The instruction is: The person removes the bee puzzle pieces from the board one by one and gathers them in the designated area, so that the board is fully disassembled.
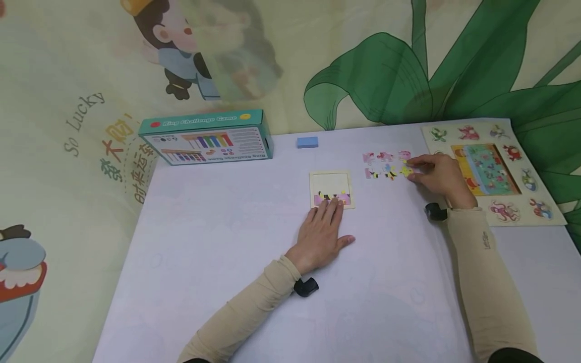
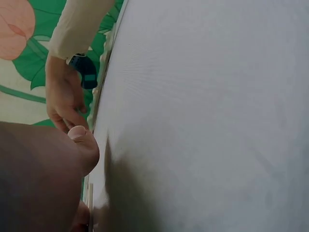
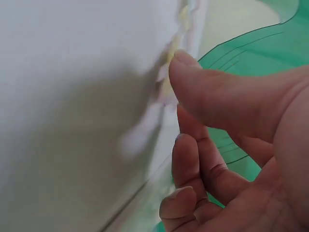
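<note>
My left hand (image 1: 320, 239) lies with fingers extended, its fingertips resting on the lower part of a small square puzzle frame (image 1: 311, 189). A row of pink, yellow and black puzzle pieces (image 1: 327, 196) sits along the bottom inside the frame. To the right, my right hand (image 1: 440, 176) reaches the end of a group of loose puzzle pieces (image 1: 385, 157). Its thumb and index finger pinch a yellow and pink puzzle piece (image 3: 166, 89) by the edges; the fingers partly hide it. In the left wrist view, the thumb (image 2: 86, 145) shows above the white tabletop.
A teal and white game box (image 1: 218, 143) stands at the back left. A blue block (image 1: 307, 142) lies at the back edge. A larger picture board (image 1: 440, 132) with sea-animal pieces lies at the right, partly under my right wrist.
</note>
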Available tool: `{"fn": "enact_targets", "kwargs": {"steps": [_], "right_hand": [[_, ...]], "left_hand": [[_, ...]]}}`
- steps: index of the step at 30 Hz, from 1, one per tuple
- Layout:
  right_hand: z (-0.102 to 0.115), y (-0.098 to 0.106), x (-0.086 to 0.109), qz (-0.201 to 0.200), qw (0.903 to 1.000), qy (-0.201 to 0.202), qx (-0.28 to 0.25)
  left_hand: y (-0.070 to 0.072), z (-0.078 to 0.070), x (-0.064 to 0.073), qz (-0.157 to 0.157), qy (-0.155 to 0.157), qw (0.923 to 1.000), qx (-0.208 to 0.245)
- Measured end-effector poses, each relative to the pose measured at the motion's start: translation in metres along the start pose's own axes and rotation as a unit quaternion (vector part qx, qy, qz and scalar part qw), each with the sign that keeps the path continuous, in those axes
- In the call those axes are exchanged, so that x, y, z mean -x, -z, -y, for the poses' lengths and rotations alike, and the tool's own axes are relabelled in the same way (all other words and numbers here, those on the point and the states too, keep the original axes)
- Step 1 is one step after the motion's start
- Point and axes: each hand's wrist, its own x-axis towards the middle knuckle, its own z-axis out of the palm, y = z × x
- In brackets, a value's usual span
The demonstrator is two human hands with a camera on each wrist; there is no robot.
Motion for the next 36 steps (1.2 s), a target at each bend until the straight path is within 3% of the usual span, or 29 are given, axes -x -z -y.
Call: {"fn": "enact_targets", "kwargs": {"steps": [4,8,11,18,25,36], "right_hand": [[0.011,0.001,0.002,-0.007,0.999,0.04,-0.018],[0.034,-0.007,0.003,0.013,0.9967,0.072,-0.036],[0.052,-0.02,0.002,0.034,0.9941,0.092,-0.045],[0.081,-0.058,-0.004,0.074,0.9794,0.182,-0.048],[0.106,-0.083,-0.008,0.143,0.9699,0.192,-0.044],[0.124,-0.103,-0.006,0.19,0.9636,0.185,-0.036]], "left_hand": [[-0.001,0.0,0.003,0.007,-0.003,0.9999,0.009],[-0.002,0.001,0.004,0.014,-0.003,0.9997,0.022],[-0.002,0.001,0.005,0.023,-0.002,0.9995,0.023],[-0.003,0.0,0.006,0.045,-0.001,0.9988,0.019],[-0.002,0.001,0.006,0.047,-0.004,0.9987,0.02],[-0.001,0.0,0.008,0.049,-0.004,0.9987,0.009]]}}
